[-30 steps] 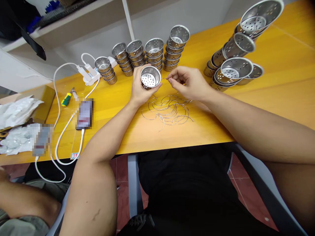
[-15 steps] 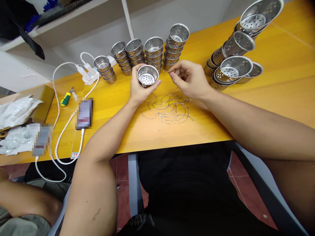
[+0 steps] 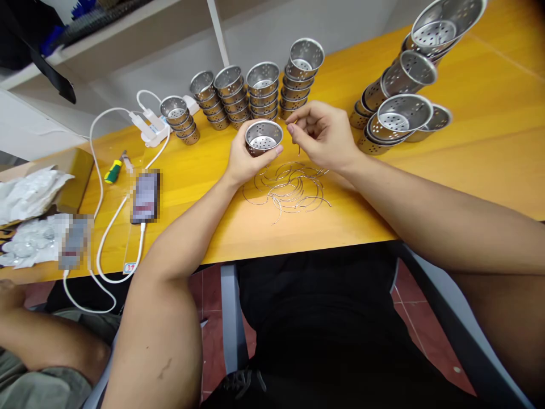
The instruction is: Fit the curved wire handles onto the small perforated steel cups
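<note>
My left hand is wrapped round a perforated metal cup, its open mouth tipped toward me. Just right of the cup, my right hand pinches thumb against forefinger. A thin wire pokes out below its fingers; most of that wire is hidden by the hand. On the table under both hands lies a loose tangle of curved thin wires. The pinching fingertips are close to the cup's rim, apparently not touching it.
Stacks of similar cups stand along the back, with more stacks at right. Leftward are a power strip, white cables, a screwdriver, a phone and a box with plastic bags. Another person's arm rests at lower left.
My left hand has moved the cup slightly right and down, closer to the right hand, and its mouth has tilted. The right hand keeps its pinch, nearly still.
</note>
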Available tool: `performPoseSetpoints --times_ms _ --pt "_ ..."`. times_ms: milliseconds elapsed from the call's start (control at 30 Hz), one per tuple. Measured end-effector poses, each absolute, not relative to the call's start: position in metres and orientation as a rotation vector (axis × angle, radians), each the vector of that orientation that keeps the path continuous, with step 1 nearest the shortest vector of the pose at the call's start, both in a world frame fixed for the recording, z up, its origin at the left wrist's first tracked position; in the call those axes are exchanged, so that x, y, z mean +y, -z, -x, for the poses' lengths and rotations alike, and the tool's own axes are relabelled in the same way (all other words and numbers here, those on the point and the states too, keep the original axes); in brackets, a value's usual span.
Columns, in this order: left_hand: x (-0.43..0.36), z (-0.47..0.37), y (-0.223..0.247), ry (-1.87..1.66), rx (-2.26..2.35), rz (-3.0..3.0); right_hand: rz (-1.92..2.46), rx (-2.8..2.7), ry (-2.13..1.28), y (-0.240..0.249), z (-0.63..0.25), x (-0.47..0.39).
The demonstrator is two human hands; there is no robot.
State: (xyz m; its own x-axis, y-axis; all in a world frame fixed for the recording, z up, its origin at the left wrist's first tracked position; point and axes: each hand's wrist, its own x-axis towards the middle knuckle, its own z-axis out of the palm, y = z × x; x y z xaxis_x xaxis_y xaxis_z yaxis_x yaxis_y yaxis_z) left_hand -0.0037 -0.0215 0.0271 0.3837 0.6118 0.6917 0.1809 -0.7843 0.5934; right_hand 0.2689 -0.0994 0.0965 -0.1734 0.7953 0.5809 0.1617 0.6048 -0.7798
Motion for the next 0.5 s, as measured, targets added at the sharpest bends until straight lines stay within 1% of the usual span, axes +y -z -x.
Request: performPoseSetpoints --times_ms 233,500 --pt "-0.021 0.002 -0.017 -1.290 0.607 -2.239 0.756 -1.720 -0.673 -0.093 -0.269 -0.095" --pt "-0.041 -0.008 -0.017 -1.173 0.690 -2.250 0.908 -1.773 -0.667 -0.101 -0.266 -0.103"
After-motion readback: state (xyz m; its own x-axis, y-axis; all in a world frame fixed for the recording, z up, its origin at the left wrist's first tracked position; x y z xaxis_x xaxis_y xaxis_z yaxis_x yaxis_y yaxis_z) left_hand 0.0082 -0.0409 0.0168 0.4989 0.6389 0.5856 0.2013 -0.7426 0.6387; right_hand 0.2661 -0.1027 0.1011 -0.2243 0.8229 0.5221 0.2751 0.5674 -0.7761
